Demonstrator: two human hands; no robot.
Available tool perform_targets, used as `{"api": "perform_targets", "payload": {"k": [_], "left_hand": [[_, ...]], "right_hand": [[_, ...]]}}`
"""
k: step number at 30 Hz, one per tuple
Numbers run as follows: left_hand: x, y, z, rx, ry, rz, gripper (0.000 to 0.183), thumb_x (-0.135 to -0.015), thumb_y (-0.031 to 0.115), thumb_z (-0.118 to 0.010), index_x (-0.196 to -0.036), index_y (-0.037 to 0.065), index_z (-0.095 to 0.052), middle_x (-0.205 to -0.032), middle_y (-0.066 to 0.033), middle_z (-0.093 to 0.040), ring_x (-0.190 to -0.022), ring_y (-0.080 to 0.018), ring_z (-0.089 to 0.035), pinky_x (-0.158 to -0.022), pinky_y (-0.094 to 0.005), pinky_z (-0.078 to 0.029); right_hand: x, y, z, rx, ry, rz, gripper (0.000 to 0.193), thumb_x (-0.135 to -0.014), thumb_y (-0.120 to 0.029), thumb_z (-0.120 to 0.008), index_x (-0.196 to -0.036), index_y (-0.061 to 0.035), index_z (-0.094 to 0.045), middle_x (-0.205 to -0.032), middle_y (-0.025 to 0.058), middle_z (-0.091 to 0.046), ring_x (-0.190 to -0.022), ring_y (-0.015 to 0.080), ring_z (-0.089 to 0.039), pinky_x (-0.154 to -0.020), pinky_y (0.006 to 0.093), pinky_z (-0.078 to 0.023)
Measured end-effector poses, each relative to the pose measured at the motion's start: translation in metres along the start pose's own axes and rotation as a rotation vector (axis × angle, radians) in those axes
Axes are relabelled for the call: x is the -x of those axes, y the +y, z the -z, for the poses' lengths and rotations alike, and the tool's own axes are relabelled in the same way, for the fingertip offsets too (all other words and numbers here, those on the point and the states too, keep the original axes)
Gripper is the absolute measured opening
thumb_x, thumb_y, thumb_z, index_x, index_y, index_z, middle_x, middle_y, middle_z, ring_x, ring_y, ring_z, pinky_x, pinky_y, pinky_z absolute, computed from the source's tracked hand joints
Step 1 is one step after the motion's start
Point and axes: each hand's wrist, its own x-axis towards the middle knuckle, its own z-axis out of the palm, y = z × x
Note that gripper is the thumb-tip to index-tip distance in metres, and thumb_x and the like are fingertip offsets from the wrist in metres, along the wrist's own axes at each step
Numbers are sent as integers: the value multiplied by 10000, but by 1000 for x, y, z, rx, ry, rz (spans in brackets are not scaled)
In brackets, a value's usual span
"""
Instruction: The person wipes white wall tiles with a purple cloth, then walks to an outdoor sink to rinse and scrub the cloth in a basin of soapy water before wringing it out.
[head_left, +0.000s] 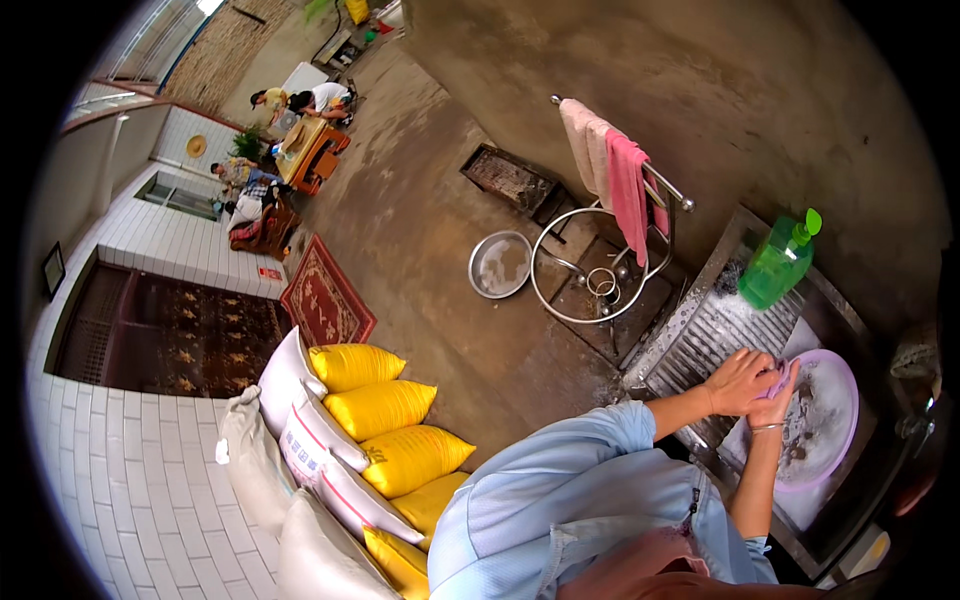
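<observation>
My left hand point(742, 382) and my right hand point(774, 408) are pressed together at the near rim of a lilac basin point(853, 395). Between their closed fingers is a small lilac piece, seemingly cloth, mostly hidden by the hands. A bracelet circles my right wrist. Foamy water point(822, 400) fills the basin, with dark patches showing among the suds. The basin sits in a sink beside a ribbed washboard surface point(690, 350) spotted with foam. A green pump bottle point(775, 265) stands on that board, beyond my hands.
A metal washstand point(540, 275) carries pink towels point(625, 185). Close to it are a metal bowl point(500, 264) on the floor and a dark rectangular box-like stand point(508, 178). Yellow sacks point(415, 460) and white sacks are piled at left. Several people sit around a far table point(305, 150).
</observation>
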Motion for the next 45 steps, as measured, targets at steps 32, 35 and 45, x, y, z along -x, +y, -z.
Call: {"api": "perform_targets", "payload": {"k": [32, 35, 45], "left_hand": [[-18, -5, -41, 801, -202, 1111, 350, -924, 413, -502, -954, 66, -466, -790, -33, -536, -642, -103, -500, -629, -262, -444], [8, 6, -55, 754, -236, 1155, 264, -923, 316, -540, -969, 62, -488, -858, -36, -568, -690, -101, -521, -670, -252, -453], [79, 30, -58, 780, -268, 1420, 167, -931, 231, -523, -936, 69, -560, -831, -33, -609, -661, -88, -535, -655, -229, -468]], "right_hand": [[39, -173, 91, 1947, 170, 1013, 216, -787, -214, -631, -869, -25, -566, -869, 136, -538, -819, 297, -511, -744, 376, -424], [25, -140, 186, 2414, 144, 684, 183, -802, -192, -564, -933, -73, -610, -930, 116, -582, -906, 301, -537, -821, 409, -408], [-1, -145, 236, 1961, 320, 76, 359, -913, -347, -408, -1068, -69, -575, -995, 217, -622, -914, 394, -596, -846, 450, -453]]}}
